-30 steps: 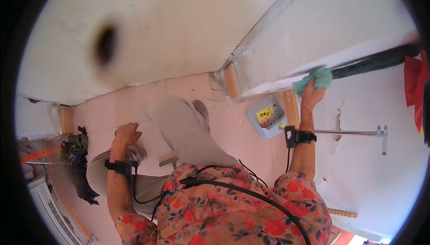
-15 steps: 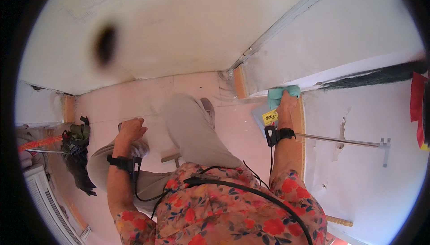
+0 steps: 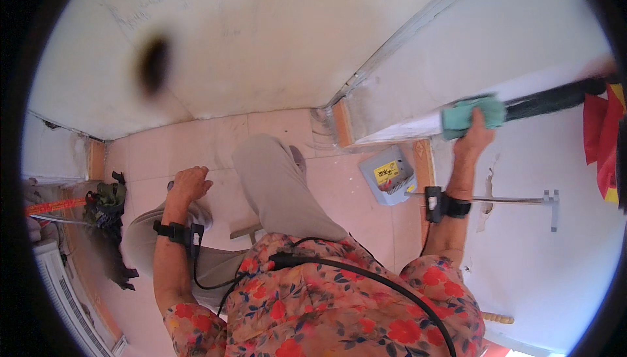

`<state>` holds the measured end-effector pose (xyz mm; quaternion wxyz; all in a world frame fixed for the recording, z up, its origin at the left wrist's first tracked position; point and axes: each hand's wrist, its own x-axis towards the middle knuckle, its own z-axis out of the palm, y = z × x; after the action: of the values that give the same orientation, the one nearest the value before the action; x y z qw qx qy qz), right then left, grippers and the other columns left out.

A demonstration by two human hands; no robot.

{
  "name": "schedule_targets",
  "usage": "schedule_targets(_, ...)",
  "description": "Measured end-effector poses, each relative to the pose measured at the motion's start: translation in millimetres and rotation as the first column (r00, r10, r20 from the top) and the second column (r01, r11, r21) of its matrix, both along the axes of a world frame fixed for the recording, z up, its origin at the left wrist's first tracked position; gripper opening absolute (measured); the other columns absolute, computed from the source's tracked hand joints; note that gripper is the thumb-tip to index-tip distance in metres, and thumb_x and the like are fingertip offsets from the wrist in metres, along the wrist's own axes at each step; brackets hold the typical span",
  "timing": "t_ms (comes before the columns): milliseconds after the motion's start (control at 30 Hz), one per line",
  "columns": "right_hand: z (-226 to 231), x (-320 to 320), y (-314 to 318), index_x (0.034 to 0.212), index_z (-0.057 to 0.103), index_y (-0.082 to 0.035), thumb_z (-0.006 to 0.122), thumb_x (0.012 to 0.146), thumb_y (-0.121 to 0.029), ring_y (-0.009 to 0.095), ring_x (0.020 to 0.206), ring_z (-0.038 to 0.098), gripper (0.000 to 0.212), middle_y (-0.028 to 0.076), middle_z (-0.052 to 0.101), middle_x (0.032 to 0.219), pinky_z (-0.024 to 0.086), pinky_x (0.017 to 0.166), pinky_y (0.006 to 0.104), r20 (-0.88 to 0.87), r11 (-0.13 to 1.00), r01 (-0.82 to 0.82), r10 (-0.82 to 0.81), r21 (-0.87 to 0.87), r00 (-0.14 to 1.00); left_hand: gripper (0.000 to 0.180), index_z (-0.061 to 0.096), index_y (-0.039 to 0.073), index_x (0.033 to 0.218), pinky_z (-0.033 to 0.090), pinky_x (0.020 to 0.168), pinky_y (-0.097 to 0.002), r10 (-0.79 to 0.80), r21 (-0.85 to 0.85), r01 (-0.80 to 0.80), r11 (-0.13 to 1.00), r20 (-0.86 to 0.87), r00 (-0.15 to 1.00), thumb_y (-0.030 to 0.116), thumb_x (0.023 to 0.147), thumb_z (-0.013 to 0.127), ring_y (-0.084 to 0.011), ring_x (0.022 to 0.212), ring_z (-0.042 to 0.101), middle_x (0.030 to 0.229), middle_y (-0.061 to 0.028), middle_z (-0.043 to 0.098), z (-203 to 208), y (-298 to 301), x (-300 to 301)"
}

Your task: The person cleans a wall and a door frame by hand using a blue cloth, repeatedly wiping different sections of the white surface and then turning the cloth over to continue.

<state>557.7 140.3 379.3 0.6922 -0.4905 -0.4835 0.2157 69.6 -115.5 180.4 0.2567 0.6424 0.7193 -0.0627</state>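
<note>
My right hand [image 3: 478, 138] presses a folded green cloth [image 3: 462, 117] against the lower part of the right-hand white wall, beside a dark painted strip [image 3: 555, 100]. Its fingers lie over the cloth and partly hide it. My left hand [image 3: 190, 183] hangs over my bent left knee, fingers loosely apart and holding nothing. Below my right hand, a grey dustpan [image 3: 377, 168] with a yellow label rests on the floor by the wall. Its long metal handle [image 3: 509, 200] runs to the right, passing behind my right forearm.
A white wall [image 3: 261, 37] with grey marks stands ahead, above the pink tiled floor [image 3: 215, 136]. Dark crumpled fabric [image 3: 108, 203] and a white slatted unit [image 3: 62, 292] are at the left. Red fabric [image 3: 601, 128] hangs at the far right.
My right hand and the green cloth have moved right, from the wall's corner edge onto the wall near the dark strip. More of the dustpan shows. My left hand has barely moved.
</note>
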Motion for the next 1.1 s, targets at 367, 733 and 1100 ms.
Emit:
schedule_targets(367,-54.7,52.5,31.8,0.110,0.052,0.003,0.062,0.077,-0.020,0.040,0.099,0.054,0.041,0.024,0.057,0.107,0.042,0.088,0.0424,0.815,0.889,0.362,-0.420,0.281,0.399,0.031,0.060,0.004,0.094,0.047,0.078,-0.0443,0.024,0.002,-0.024,1.000,-0.032,0.999,0.032,0.079,0.061,-0.0329,0.092,0.061,0.095,-0.0159,0.064,-8.3,-10.2,-13.2)
schedule_targets(733,-160.5,-25.5,-48.8,0.108,0.054,-0.001,0.064,0.071,-0.020,0.040,0.095,0.058,0.043,0.023,0.061,0.101,0.046,0.082,0.0435,0.690,0.797,0.019,0.510,-0.604,0.513,0.032,0.061,0.005,0.096,0.048,0.079,-0.0431,0.053,0.003,-0.053,0.999,-0.012,0.999,0.033,0.080,0.057,-0.0320,0.095,0.060,0.099,-0.0153,0.063,3.3,-9.3,-9.3)
schedule_targets(1100,-76.5,-127.1,-44.0,0.114,0.054,-0.002,0.061,0.075,-0.007,0.026,0.091,0.062,0.039,0.015,0.064,0.100,0.048,0.080,0.0350,0.568,0.854,-0.398,0.521,-0.336,0.637,0.031,0.062,0.006,0.094,0.049,0.077,-0.0436,0.108,0.136,-0.102,0.986,-0.044,0.993,0.033,0.079,0.058,-0.0319,0.091,0.061,0.094,-0.0143,0.065,14.4,-22.0,-15.1)
